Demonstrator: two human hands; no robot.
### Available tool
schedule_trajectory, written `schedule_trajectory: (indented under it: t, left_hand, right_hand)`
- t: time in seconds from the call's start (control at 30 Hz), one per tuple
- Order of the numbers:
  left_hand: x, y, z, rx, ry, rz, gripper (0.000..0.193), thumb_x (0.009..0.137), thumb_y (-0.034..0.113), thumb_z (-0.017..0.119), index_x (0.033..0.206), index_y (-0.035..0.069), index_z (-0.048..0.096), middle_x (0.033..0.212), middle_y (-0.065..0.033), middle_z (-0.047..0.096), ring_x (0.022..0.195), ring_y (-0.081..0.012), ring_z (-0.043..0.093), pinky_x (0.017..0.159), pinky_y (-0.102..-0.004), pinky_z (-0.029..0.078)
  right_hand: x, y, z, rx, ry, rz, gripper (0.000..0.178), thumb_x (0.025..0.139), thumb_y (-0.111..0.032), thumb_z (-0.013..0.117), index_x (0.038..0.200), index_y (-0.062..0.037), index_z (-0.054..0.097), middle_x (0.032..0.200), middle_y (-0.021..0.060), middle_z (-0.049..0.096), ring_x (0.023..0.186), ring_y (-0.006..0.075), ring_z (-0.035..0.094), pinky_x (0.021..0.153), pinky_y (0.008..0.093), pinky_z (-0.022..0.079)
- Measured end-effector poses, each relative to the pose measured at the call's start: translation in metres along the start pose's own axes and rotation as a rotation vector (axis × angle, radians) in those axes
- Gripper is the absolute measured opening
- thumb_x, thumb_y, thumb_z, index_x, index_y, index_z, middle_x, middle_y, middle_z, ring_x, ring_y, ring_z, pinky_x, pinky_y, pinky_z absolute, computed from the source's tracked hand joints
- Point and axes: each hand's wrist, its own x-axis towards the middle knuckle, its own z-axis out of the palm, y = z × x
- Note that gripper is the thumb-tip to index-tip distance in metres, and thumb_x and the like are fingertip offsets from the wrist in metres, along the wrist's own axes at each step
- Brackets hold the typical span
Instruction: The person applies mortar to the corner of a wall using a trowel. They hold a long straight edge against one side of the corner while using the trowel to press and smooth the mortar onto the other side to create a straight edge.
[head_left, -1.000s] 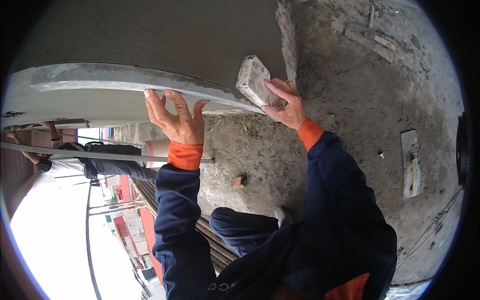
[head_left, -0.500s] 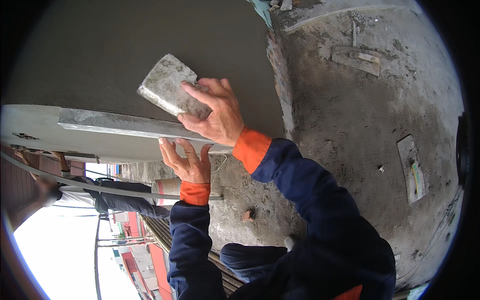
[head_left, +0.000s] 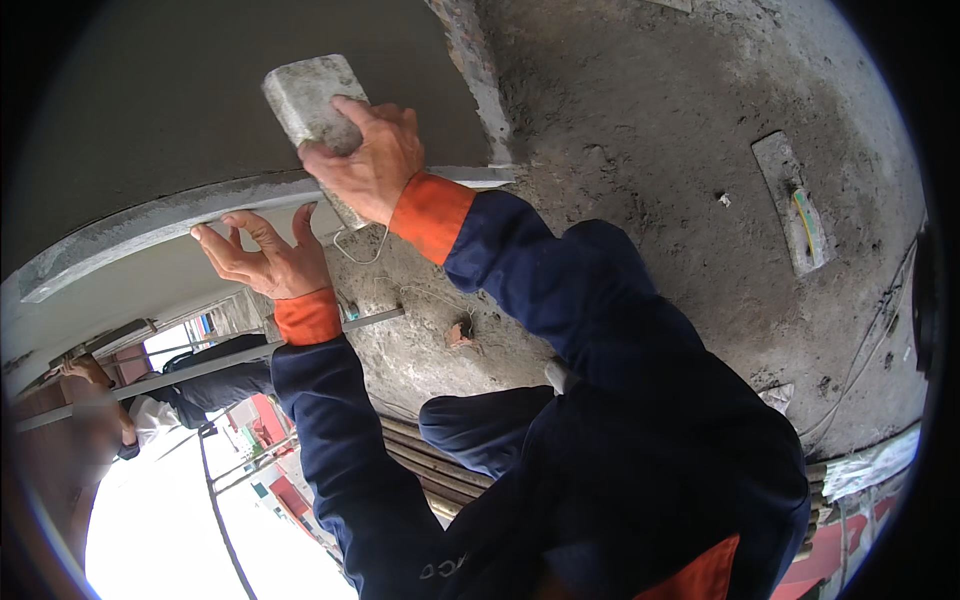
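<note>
My right hand (head_left: 375, 165) is closed on a pale, cement-smeared rectangular plastering float (head_left: 305, 95), its fingers and thumb lying over the face. The float is tilted against the dark, smooth wet plaster (head_left: 190, 120), and its lower end crosses a long grey straightedge bar (head_left: 150, 222). That bar runs along the plaster's lower edge. Just below it, my left hand (head_left: 265, 255) has its fingers spread and half bent, the tips at or very near the bar's underside. Whether they press on it I cannot tell.
On the rough concrete floor (head_left: 620, 190) lies a trowel with a yellow-green handle (head_left: 805, 220). A broken brick piece (head_left: 460, 335) and a loop of thin wire (head_left: 365, 255) are near my arms. At lower left a co-worker (head_left: 165, 400) is beyond a long metal pole (head_left: 230, 358).
The view has shifted, so the wall, bar and both hands sit further left. My right hand has turned the float more upright, and its lower end now shows below the bar.
</note>
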Motion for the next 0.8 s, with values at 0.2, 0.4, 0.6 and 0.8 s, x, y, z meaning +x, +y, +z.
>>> schedule_trajectory:
  t: [0.2, 0.4, 0.6, 0.8]
  left_hand:
    - [0.016, 0.035, 0.011, -0.744, 0.162, -0.717, 0.086, 0.077, 0.036, 0.083, 0.148, 0.011, 0.041, 0.153, -0.0178, 0.029, 0.138, -0.034, 0.036, 0.102, -0.0459, 0.047]
    - [-0.001, -0.001, -0.007, -0.032, 0.028, -0.012, 0.103, 0.065, 0.03, 0.095, 0.151, 0.013, 0.04, 0.152, -0.0228, 0.024, 0.136, -0.0432, 0.034, 0.096, -0.0414, 0.053]
    - [0.008, 0.004, 0.001, -0.027, 0.027, 0.011, 0.103, 0.063, 0.034, 0.095, 0.149, 0.013, 0.042, 0.152, -0.0233, 0.024, 0.136, -0.0415, 0.035, 0.095, -0.0399, 0.054]
    - [-0.002, -0.005, -0.002, 0.045, 0.028, 0.021, 0.099, 0.059, 0.04, 0.096, 0.141, 0.007, 0.052, 0.152, -0.0235, 0.024, 0.129, -0.0355, 0.041, 0.097, -0.0391, 0.051]
  right_hand:
    - [-0.062, -0.048, -0.007, 0.292, -0.012, -0.503, 0.066, 0.061, -0.037, 0.085, 0.122, -0.0153, 0.068, 0.107, 0.0157, 0.055, 0.104, 0.0325, 0.049, 0.087, 0.048, 0.048]
    - [-0.013, 0.125, -0.087, 0.34, -0.098, 0.28, 0.072, 0.079, -0.036, 0.079, 0.136, 0.0016, 0.055, 0.104, 0.0176, 0.072, 0.09, 0.0202, 0.071, 0.08, 0.034, 0.057]
    - [0.002, 0.159, -0.067, 0.002, -0.168, 0.283, 0.078, 0.076, -0.045, 0.081, 0.137, -0.0028, 0.057, 0.104, 0.0167, 0.072, 0.092, 0.0256, 0.07, 0.083, 0.0367, 0.056]
    - [-0.043, 0.153, -0.103, -0.147, -0.17, -0.086, 0.068, 0.077, -0.039, 0.084, 0.135, -0.013, 0.061, 0.105, 0.0102, 0.066, 0.092, 0.0179, 0.063, 0.078, 0.0311, 0.053]
